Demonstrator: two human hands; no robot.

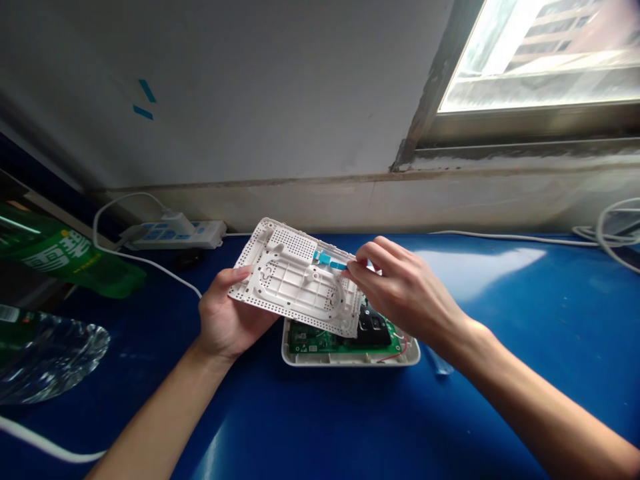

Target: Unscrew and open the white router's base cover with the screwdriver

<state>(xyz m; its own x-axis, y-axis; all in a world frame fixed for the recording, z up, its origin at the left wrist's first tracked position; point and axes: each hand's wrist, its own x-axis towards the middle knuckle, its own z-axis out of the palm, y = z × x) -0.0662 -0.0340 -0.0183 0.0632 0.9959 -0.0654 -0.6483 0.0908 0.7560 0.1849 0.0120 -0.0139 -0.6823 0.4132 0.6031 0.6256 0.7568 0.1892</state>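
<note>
My left hand (226, 315) grips the left edge of a white perforated plastic cover (295, 280), holding it tilted above the table with its inner side up. My right hand (400, 290) is closed in a pinch on a small blue strip (327, 260) fixed near the cover's upper edge. Under the cover lies the white device base (350, 357) on the blue table (525, 320), with a green circuit board (320, 340) and a black part inside it. A thin red wire shows at the base's right end.
A white power strip (173, 233) with a plug and white cable lies at the back left by the wall. A green plastic bottle (65, 257) and a clear bottle (45, 353) lie at the left. White cables (610, 230) coil at the far right under the window.
</note>
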